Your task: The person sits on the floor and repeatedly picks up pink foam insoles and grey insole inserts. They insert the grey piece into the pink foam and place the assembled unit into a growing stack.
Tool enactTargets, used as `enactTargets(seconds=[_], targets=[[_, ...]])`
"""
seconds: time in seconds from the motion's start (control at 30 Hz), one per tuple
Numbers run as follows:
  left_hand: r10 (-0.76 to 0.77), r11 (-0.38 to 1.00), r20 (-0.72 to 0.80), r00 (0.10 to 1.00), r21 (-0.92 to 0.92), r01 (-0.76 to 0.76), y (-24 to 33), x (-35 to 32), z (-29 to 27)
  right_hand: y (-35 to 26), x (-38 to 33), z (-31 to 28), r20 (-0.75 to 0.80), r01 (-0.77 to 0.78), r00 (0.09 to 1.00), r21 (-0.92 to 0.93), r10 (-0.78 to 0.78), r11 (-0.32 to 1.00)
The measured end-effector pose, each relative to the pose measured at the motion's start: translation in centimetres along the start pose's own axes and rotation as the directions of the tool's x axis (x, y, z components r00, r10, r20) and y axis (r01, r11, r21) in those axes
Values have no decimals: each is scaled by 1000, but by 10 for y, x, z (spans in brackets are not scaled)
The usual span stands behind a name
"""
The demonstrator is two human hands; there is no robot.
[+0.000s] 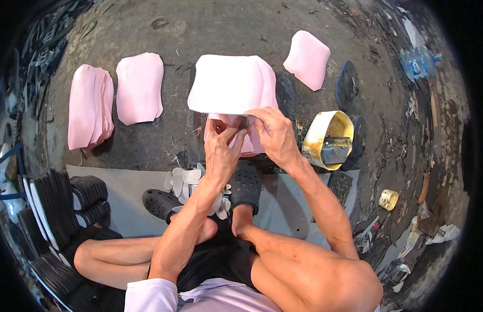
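A pale pink sheet (228, 83) with curved edges lies tilted on top of a central stack of similar sheets (269, 86). My right hand (275, 134) is closed, pinching the sheet's near edge, which is raised. Just under that edge, my left hand (220, 150) is closed, its fingers bent together against the pink layers. A small dark patch shows between the two hands, and I cannot make out what it is. Part of the left fingertips is hidden by the sheet.
At the left stand two pink stacks (88, 109) (139, 88); another pink sheet (308, 60) lies far right. A stained yellow container (312, 138), a dark sole (345, 83) and a water bottle (419, 63) are rightward. Black soles (54, 203) pile left; white offcuts (187, 179) lie near my clogs (245, 184).
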State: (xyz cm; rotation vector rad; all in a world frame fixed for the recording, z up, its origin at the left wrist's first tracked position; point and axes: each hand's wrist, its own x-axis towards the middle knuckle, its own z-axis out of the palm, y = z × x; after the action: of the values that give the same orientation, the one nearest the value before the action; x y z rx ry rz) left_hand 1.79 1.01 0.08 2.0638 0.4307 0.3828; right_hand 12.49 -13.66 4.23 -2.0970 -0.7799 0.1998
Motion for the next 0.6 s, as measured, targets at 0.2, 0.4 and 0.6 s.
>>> enactTargets(seconds=[0.2, 0.4, 0.6], targets=[[9, 1000, -72, 997, -23, -11, -5, -1, 5, 5, -3, 7, 9, -13, 1000, -22, 13, 1000], [-307, 908, -172, 936, -348, 234, -2, -23, 9, 6, -25, 20, 73, 125, 991, -202, -112, 971], [-524, 521, 20, 852, -783, 339, -9, -12, -23, -10, -33, 10, 196, 179, 975, -432, -101, 884]])
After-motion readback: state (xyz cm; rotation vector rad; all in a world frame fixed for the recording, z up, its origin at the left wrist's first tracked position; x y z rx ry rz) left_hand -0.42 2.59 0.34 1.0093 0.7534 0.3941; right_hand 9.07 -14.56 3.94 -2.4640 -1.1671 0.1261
